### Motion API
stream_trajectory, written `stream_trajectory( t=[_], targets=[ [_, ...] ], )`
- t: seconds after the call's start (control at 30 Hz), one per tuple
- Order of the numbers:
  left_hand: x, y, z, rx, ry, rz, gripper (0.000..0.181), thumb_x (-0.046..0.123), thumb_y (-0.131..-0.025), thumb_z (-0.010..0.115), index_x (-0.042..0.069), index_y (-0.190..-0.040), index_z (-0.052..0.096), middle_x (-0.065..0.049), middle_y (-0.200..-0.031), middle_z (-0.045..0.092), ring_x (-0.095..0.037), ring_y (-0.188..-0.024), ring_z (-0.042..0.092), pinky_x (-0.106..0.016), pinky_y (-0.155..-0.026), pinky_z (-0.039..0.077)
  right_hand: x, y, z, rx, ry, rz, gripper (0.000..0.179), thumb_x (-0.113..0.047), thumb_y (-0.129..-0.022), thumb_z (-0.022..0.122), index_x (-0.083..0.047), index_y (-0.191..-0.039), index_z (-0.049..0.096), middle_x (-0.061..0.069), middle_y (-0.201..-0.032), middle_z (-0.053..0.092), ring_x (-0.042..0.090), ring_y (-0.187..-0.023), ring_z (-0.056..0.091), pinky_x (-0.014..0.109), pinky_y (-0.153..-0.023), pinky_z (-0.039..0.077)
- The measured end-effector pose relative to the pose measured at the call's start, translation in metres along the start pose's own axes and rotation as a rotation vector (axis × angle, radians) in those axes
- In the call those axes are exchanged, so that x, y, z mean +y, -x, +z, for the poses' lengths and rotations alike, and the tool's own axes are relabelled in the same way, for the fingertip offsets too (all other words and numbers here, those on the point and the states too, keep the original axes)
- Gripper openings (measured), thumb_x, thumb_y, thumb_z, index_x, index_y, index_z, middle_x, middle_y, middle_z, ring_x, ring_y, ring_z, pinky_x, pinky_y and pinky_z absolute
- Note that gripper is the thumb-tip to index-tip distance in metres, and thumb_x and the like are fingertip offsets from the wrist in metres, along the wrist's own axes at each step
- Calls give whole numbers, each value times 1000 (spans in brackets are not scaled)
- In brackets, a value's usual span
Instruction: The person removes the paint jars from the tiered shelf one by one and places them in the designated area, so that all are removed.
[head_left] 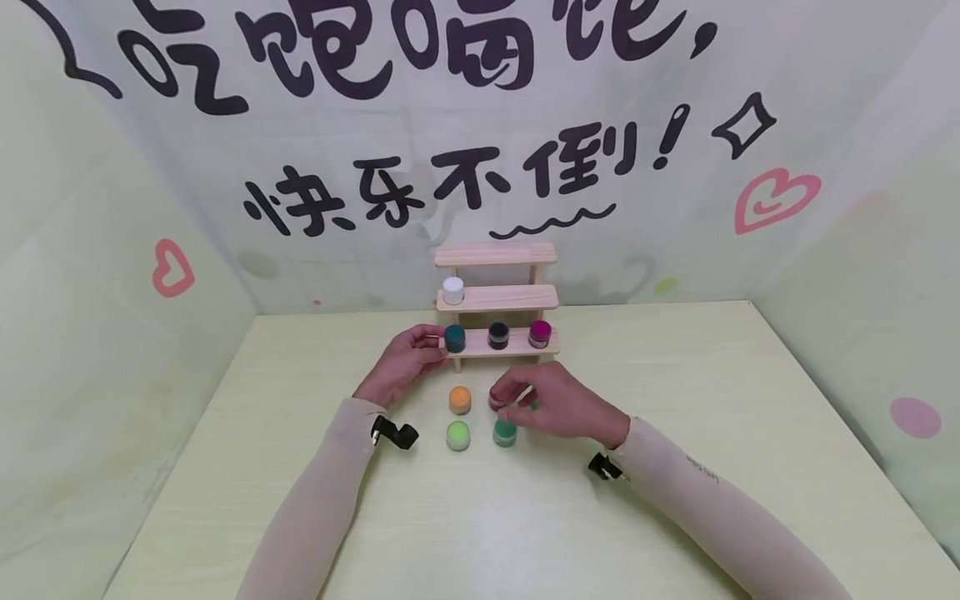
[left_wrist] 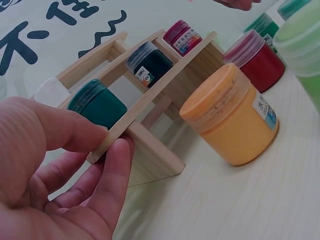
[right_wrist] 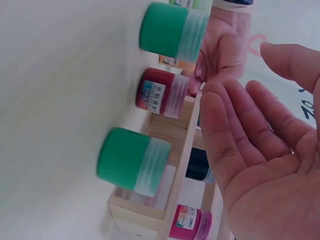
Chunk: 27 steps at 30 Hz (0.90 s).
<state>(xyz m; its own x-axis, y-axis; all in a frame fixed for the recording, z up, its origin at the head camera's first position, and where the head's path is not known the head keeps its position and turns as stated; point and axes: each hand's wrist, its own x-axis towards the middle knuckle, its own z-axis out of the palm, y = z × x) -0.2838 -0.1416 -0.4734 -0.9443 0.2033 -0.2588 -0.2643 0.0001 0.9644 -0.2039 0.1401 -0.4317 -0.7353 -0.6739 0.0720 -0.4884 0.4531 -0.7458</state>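
My left hand [head_left: 408,358] grips the left end of the lowest board of a small wooden tiered stand [left_wrist: 145,100], fingers above and below the wood. Beside those fingers, a teal paint jar [left_wrist: 97,105] stands on that board. A near-black jar [head_left: 498,336] and a magenta jar [head_left: 540,334] share the same tier. Over the table, my right hand [right_wrist: 270,145] hovers with nothing in its fingers. Closest to it are a dark red jar [right_wrist: 160,92], a green jar [right_wrist: 132,160] partly hidden in the head view, and another green jar [head_left: 505,432].
A white jar [head_left: 453,290] occupies the left of the stand's middle tier. On the pale table [head_left: 480,533], an orange jar [head_left: 460,400] and a light green jar [head_left: 458,436] stand in front of the stand. A printed cloth [head_left: 375,275] hangs behind.
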Motion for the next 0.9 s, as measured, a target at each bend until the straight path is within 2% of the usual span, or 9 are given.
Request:
stream_trajectory(
  t=[0.2, 0.5, 0.7, 0.9],
  targets=[
    [0, 2, 0, -4, 3, 6, 43, -8, -98, 64, 2, -139, 58, -11, -122, 62, -20, -107, 66, -30, -99, 62, 0, -9, -6, 54, 8, -12, 24, -18, -96, 80, -9, -117, 74, -4, -106, 78, 8, -96, 73, 29, -85, 66],
    [1, 2, 1, -4, -9, -4, 43, -7, -98, 64, 2, -140, 58, -11, -122, 62, -19, -106, 65, -33, -103, 61, 0, -24, -13, 124, 11, 6, 23, -18, -95, 80, -13, -117, 73, 0, -106, 77, 12, -96, 74, 31, -84, 67],
    [3, 1, 2, 4, -10, -4, 43, -7, -98, 63, 3, -139, 58, -11, -120, 60, -20, -105, 65, -35, -104, 61, -4, -38, -19, 216, -23, 10, 18, -11, -94, 80, -11, -112, 74, 6, -107, 77, 16, -96, 73, 32, -84, 67],
    [3, 2, 2, 9, -11, -12, 43, -7, -98, 63, 3, -140, 58, -12, -122, 61, -20, -106, 66, -33, -102, 62, -9, -53, -26, 285, 8, 11, 18, -14, -95, 78, -10, -112, 74, 4, -107, 76, 17, -96, 72, 32, -86, 66]
  ],
)
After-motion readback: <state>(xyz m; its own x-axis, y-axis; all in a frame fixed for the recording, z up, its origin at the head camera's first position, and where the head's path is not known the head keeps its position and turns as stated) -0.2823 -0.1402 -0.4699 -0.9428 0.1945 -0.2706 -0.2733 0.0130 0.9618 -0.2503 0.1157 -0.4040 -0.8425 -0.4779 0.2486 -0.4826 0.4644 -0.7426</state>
